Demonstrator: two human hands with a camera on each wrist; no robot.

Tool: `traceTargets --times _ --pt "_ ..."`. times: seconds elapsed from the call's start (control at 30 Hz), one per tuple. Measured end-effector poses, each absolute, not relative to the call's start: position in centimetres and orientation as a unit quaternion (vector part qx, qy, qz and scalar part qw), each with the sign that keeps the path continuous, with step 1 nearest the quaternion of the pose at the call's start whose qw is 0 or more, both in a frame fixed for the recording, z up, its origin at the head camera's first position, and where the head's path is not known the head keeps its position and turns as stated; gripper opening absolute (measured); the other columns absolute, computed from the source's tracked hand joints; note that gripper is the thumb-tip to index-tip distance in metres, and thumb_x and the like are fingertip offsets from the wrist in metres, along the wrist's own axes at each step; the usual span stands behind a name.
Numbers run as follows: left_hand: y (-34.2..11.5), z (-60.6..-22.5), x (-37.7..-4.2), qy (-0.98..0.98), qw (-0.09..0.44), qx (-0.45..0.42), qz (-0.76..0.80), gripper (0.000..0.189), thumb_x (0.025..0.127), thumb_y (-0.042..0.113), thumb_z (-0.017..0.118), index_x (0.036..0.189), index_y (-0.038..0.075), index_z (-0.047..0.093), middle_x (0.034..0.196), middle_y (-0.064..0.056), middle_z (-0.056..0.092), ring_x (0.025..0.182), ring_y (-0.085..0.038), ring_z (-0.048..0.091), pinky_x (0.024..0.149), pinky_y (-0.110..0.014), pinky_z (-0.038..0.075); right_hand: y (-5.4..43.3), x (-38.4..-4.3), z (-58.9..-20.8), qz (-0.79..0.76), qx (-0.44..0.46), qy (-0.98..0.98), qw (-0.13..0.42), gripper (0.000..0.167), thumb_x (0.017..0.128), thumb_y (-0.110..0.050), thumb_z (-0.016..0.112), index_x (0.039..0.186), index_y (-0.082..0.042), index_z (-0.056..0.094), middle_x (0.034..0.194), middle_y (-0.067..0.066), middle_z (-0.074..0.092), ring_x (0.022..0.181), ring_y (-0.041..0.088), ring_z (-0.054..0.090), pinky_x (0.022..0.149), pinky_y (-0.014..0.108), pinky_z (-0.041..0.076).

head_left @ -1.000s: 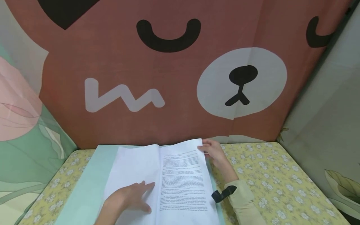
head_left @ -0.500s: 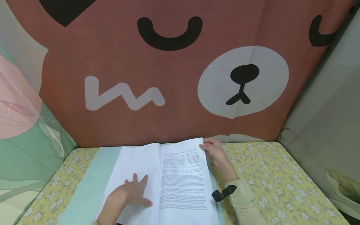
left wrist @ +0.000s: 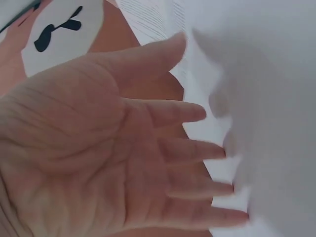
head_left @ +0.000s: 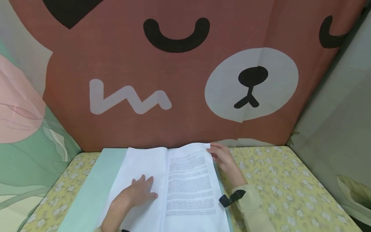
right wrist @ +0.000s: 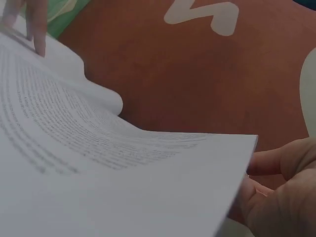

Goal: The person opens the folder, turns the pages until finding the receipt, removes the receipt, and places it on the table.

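A thick stack of white printed paper lies spread like a book, with a blank left page (head_left: 145,164) and a right page (head_left: 189,180) covered in lines of text. My left hand (head_left: 137,193) is over the blank page, its fingers spread and fairly straight; in the left wrist view the fingertips (left wrist: 237,217) come right down to the paper. At the far right corner of the printed page, my right hand (head_left: 226,161) pinches the page's edge. That corner stands raised in the right wrist view, with some fingers (right wrist: 269,163) partly hidden behind it.
Under the paper is a pale green sheet (head_left: 92,187), showing mostly on the left. The table wears a yellow flowered cloth (head_left: 284,183). A brown cloth backdrop (head_left: 130,129) with a bear face rises right behind the table, and a grey one (head_left: 333,129) stands on the right.
My left hand has shifted slightly away from me up the blank page, its fingers spreading and turning forward. The right hand stays at the page corner.
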State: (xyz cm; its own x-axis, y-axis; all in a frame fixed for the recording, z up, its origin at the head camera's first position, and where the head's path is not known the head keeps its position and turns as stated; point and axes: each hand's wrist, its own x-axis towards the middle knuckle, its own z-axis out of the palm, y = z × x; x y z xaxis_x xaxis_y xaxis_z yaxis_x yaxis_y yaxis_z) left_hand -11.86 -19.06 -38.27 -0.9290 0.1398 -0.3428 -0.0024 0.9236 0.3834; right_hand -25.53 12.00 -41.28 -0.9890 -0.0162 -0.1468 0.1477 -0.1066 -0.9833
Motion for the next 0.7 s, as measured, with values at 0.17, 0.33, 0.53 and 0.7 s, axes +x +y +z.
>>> traceTargets --times 0.17,0.33,0.53,0.7 --pt "-18.7 -37.4 -11.1 0.958 0.115 0.088 0.247 0.057 0.100 0.033 0.068 0.142 -0.004 0.058 0.147 -0.023 0.055 0.142 -0.044 0.044 0.115 -0.059 0.034 11.0 -25.7 -40.6 -0.750 0.052 0.655 0.073 0.044 0.099 0.003 0.062 0.142 0.010 0.052 0.121 0.019 0.068 0.084 0.013 0.071 0.065 0.022 0.055" --pt "-17.5 -36.4 -10.9 0.927 0.067 0.097 0.355 0.045 0.103 0.035 0.064 0.134 0.002 0.066 0.135 -0.013 0.066 0.129 -0.037 0.059 0.106 -0.055 0.047 10.3 -26.1 -39.7 -0.749 0.042 0.652 0.113 0.041 0.101 -0.001 0.060 0.140 0.009 0.052 0.116 0.014 0.067 0.087 0.015 0.070 0.070 0.025 0.056" --pt "-16.7 -35.5 -11.3 0.861 0.031 0.045 0.505 0.037 0.106 0.033 0.060 0.126 0.005 0.070 0.123 -0.008 0.070 0.107 -0.031 0.071 0.081 -0.040 0.060 10.1 -26.1 -37.8 -0.788 0.006 0.588 0.183 0.047 0.105 0.002 0.053 0.150 0.010 0.042 0.108 0.008 0.067 0.090 0.013 0.069 0.068 0.019 0.056" --pt "-17.0 -35.7 -11.2 0.832 0.015 0.012 0.554 0.038 0.106 0.028 0.059 0.131 0.000 0.065 0.125 -0.014 0.068 0.115 -0.032 0.067 0.081 -0.038 0.062 9.3 -25.5 -35.9 -0.832 0.013 0.501 0.236 0.054 0.106 0.007 0.046 0.157 0.008 0.029 0.133 0.018 0.054 0.109 0.020 0.065 0.086 0.026 0.059"
